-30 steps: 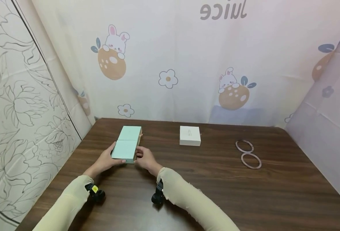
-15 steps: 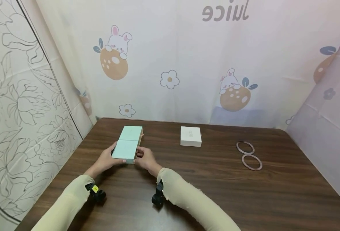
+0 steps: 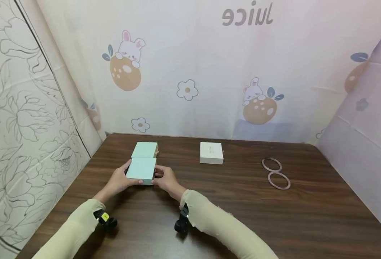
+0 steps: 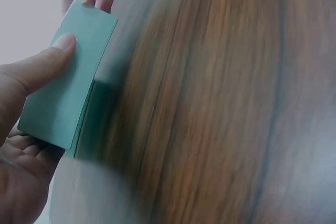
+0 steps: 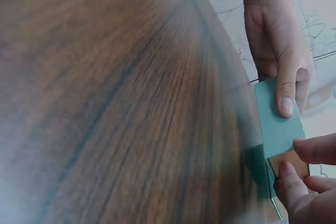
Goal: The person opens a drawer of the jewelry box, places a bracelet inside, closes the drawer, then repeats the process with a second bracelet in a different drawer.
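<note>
A mint-green box (image 3: 141, 167) lies at the left of the table, its far edge against a second mint-green box (image 3: 146, 150). My left hand (image 3: 118, 181) grips the near box from the left side, thumb across its front face. From the right, my right hand (image 3: 169, 180) pinches the same box at its front right corner. The right wrist view shows its fingertips at a brown end panel (image 5: 282, 162) of the green box (image 5: 275, 121). In the left wrist view, the left thumb (image 4: 50, 64) presses on the box's green face.
A white box (image 3: 211, 153) with small print stands toward the back middle of the brown wooden table (image 3: 242, 205). Two pinkish rings (image 3: 272, 164) lie at the right, their edges meeting. A printed curtain (image 3: 190, 54) hangs behind the table's far edge.
The near green box has turned slightly and shifted a little right against the far one, my right hand moving with it. Both hands keep their hold. The head view has shifted slightly.
</note>
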`<state>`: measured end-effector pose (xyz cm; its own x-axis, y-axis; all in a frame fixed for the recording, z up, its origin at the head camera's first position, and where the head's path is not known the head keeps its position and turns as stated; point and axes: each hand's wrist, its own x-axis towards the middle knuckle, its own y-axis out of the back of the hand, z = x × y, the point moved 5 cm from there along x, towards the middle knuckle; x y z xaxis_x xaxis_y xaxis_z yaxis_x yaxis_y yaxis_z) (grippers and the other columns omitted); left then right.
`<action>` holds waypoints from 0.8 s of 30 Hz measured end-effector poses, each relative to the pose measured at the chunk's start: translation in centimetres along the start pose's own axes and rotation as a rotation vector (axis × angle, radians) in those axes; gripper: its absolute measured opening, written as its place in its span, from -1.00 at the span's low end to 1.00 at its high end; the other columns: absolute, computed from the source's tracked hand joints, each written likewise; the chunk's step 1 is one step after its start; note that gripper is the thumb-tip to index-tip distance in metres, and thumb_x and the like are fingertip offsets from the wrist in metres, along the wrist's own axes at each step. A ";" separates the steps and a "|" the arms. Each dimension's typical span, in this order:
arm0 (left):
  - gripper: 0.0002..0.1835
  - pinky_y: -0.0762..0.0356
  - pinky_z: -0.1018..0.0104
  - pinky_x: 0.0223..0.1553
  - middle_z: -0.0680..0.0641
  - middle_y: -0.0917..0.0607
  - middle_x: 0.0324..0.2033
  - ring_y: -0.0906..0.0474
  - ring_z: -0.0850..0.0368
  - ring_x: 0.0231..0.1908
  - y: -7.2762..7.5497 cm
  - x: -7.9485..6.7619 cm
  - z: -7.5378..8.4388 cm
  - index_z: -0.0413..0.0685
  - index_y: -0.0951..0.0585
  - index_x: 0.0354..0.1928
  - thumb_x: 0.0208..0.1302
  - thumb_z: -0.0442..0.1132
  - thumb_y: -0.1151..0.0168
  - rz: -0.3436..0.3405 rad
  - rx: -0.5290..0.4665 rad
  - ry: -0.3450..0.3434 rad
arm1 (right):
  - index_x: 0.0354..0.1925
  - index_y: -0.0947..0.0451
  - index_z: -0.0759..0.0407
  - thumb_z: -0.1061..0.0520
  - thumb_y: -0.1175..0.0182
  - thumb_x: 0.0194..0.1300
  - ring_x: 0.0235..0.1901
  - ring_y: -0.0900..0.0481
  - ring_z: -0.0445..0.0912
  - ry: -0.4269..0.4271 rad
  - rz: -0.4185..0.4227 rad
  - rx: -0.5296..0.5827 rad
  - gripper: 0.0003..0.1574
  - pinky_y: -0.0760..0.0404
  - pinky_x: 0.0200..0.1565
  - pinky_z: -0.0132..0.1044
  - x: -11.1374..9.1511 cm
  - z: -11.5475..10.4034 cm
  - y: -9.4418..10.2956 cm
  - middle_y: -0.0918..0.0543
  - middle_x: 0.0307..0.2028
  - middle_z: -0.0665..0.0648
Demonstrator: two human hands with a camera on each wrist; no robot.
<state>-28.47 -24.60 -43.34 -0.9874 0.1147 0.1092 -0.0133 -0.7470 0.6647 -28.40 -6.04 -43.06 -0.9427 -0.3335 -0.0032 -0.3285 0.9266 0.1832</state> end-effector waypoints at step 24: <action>0.15 -0.30 -0.09 0.15 -0.46 -0.24 0.30 -0.28 -0.25 0.23 -6.0 -1.0 6.9 -0.53 -0.01 0.38 -0.07 -0.14 -0.56 0.032 -0.082 -0.012 | 0.20 -0.43 0.41 0.48 -0.29 0.08 0.04 -0.53 0.15 0.035 0.023 -0.010 -0.34 -0.57 -0.04 -0.19 -5.0 -0.5 7.2 -0.57 0.05 0.33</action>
<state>-26.28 -15.66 -42.33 -0.9855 0.0979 0.1384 0.0044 -0.8013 0.5983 -26.05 2.17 -41.28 -0.9475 -0.3178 0.0361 -0.3055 0.9325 0.1925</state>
